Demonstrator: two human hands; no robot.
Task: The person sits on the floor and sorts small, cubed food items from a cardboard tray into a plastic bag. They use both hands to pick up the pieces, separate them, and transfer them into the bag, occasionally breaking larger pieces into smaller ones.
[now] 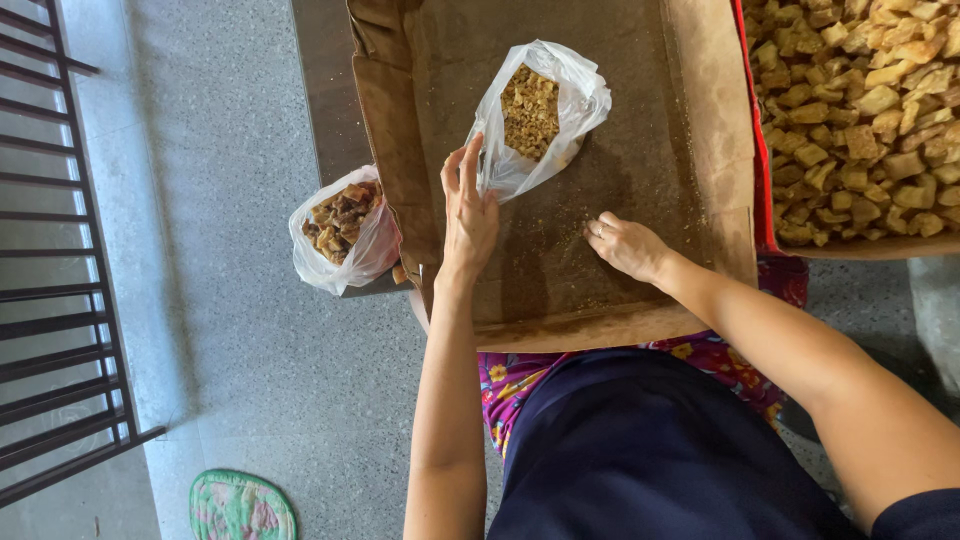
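A clear plastic bag of small golden crumbs lies open inside a large brown cardboard box. My left hand holds the bag's near edge, fingers raised. My right hand rests on the box's paper-lined floor with its fingers curled down among loose crumbs, apart from the bag; a ring shows on one finger.
A second plastic bag of darker fried pieces sits on a ledge left of the box. A tray heaped with golden fried chunks stands at the right. A black metal grille runs along the left, and a green mat lies on the grey floor.
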